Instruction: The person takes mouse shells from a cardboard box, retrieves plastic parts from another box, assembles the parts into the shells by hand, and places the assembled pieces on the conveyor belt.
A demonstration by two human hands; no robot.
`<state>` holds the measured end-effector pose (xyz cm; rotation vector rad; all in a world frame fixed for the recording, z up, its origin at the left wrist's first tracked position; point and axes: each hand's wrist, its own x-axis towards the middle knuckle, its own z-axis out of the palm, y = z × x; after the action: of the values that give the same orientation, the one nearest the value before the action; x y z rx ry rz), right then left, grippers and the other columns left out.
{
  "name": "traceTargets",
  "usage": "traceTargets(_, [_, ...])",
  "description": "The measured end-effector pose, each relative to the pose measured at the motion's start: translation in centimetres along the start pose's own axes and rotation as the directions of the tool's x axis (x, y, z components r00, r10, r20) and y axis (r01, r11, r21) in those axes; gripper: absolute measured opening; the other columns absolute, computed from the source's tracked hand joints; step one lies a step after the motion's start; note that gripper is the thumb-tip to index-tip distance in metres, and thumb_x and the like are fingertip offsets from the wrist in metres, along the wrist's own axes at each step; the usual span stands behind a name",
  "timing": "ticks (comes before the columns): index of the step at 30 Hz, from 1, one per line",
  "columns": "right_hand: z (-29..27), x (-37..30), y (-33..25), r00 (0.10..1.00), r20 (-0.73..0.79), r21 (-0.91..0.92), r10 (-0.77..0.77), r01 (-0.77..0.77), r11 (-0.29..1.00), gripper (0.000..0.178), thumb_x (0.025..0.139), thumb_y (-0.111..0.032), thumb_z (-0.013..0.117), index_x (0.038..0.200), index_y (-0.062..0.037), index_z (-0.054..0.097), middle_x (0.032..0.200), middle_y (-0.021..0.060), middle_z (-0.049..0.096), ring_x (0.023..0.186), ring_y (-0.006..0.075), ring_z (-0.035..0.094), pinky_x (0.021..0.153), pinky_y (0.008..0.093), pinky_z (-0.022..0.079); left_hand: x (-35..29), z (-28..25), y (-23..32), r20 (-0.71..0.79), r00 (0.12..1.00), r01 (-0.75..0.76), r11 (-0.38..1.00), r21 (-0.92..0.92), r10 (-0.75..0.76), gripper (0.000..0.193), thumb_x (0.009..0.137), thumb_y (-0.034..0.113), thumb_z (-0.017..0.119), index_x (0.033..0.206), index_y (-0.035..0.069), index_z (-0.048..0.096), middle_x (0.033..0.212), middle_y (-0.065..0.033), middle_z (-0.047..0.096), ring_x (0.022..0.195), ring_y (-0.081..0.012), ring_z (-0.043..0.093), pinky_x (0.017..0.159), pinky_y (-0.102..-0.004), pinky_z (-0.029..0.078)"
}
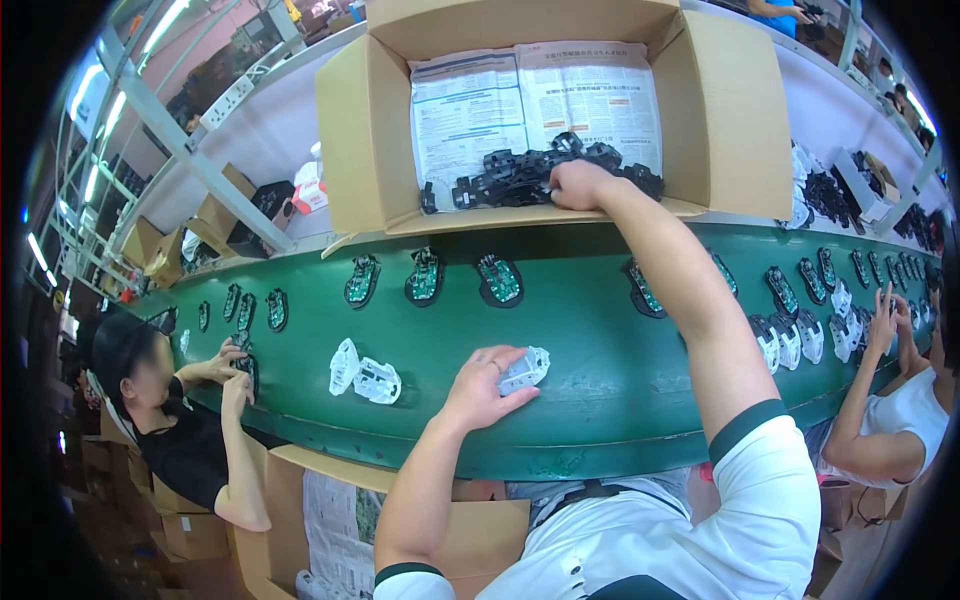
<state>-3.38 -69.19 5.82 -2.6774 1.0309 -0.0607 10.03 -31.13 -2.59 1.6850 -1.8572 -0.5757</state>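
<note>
My left hand (482,388) rests on the green work surface, its fingers and thumb closed round a white plastic mouse shell (526,370). Stretched out across the work surface, my right arm reaches into an open cardboard box (742,130). There my right hand (578,186) is curled at the edge of a heap of black plastic parts (515,178); what its fingertips grip is hidden. To the left of my left hand lie two more white shell pieces (376,381), close together.
Black mouse bases with green circuit boards (499,280) stand in a row along the green work surface (450,325). A co-worker in black (165,400) handles a part at left; another in white (895,420) works at right, near several white shells (788,340). Newspaper (590,90) lines the box.
</note>
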Motion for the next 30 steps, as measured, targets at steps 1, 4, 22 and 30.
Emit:
traceTargets(1, [0.0,-0.7,-0.6,0.998,-0.053,0.027,0.038,-0.037,0.999,0.040,0.091,-0.026,0.064,0.125,-0.0073,0.074,0.129,0.0218,0.072,0.120,0.0401,0.068,0.105,0.0473,0.054,-0.6,0.2,0.0,-0.003,1.000,0.006,0.999,-0.033,-0.007,0.065,0.084,0.042,0.085,0.136,0.006,0.068,0.139,-0.0179,0.066,0.129,-0.0381,0.059,0.112,-0.0458,0.048])
traceTargets(4, [-0.9,-3.1,0.3,0.805,-0.593,0.145,0.008,0.098,0.985,0.032,0.094,-0.018,0.056,0.117,-0.0026,0.073,0.115,0.0257,0.072,0.110,0.0451,0.067,0.099,0.0526,0.053,0.0,0.3,-0.3,-0.039,0.998,-0.042,0.998,-0.054,0.040,0.061,0.084,0.039,0.086,0.132,0.006,0.070,0.139,-0.0180,0.067,0.129,-0.0378,0.061,0.112,-0.0453,0.049])
traceTargets(22, [12.8,-28.3,-6.5,0.907,-0.416,0.135,-0.066,0.133,0.982,0.049,0.087,-0.015,0.076,0.134,-0.0054,0.066,0.143,0.0185,0.060,0.131,0.0381,0.057,0.107,0.0448,0.050,0.7,0.8,1.5,0.180,0.849,0.293,0.161,-0.942,-0.496,0.054,0.110,0.044,0.044,0.141,0.002,0.056,0.129,-0.0216,0.071,0.112,-0.0329,0.073,0.098,-0.0442,0.058])
traceTargets(30, [11.8,-29.3,-5.8,0.971,-0.235,0.117,-0.037,0.066,0.991,0.062,0.080,-0.025,0.084,0.137,-0.0063,0.067,0.147,0.0203,0.057,0.133,0.0377,0.056,0.111,0.0472,0.048,0.0,1.3,-0.1,0.115,0.933,0.270,0.452,-0.850,-0.341,0.065,0.096,0.024,0.077,0.146,-0.002,0.046,0.121,-0.0131,0.070,0.106,-0.0207,0.071,0.094,-0.0355,0.060])
